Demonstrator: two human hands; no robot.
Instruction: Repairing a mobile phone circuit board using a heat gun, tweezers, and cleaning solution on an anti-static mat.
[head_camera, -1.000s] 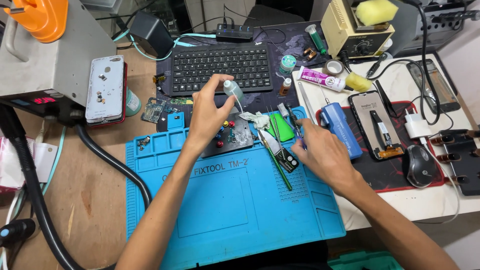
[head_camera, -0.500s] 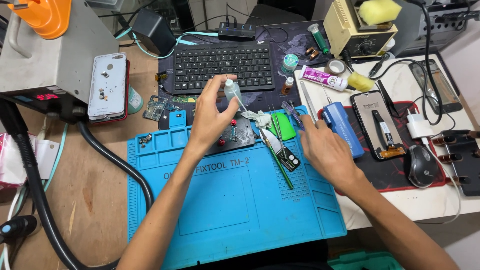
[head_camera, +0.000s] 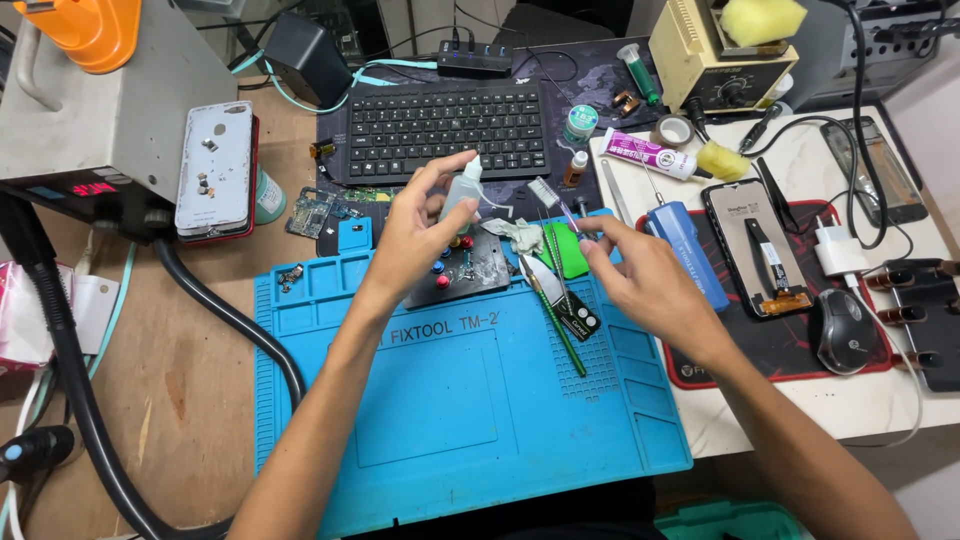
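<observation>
My left hand (head_camera: 415, 240) grips a small clear squeeze bottle (head_camera: 461, 190) with a fine nozzle. It holds the bottle above a dark board holder (head_camera: 480, 268) with red and blue knobs, at the top of the blue work mat (head_camera: 450, 400). My right hand (head_camera: 650, 285) reaches left, its thumb and forefinger pinched on the lower end of a thin purple-tipped tool (head_camera: 568, 214). Next to it lie a green plastic piece (head_camera: 573, 252), a crumpled wipe (head_camera: 520, 235) and a metal blade with a green stick (head_camera: 560, 310).
A black keyboard (head_camera: 440, 125) sits behind the mat. A blue powered screwdriver (head_camera: 690, 250), an opened phone (head_camera: 755, 250) and a mouse (head_camera: 843, 330) lie to the right. At left are a grey machine (head_camera: 100, 110), a phone back cover (head_camera: 215, 165) and a black hose (head_camera: 230, 320).
My right hand has moved up and left from the mat's right side to the thin tool and pinched it. My left hand has kept the bottle over the board holder.
</observation>
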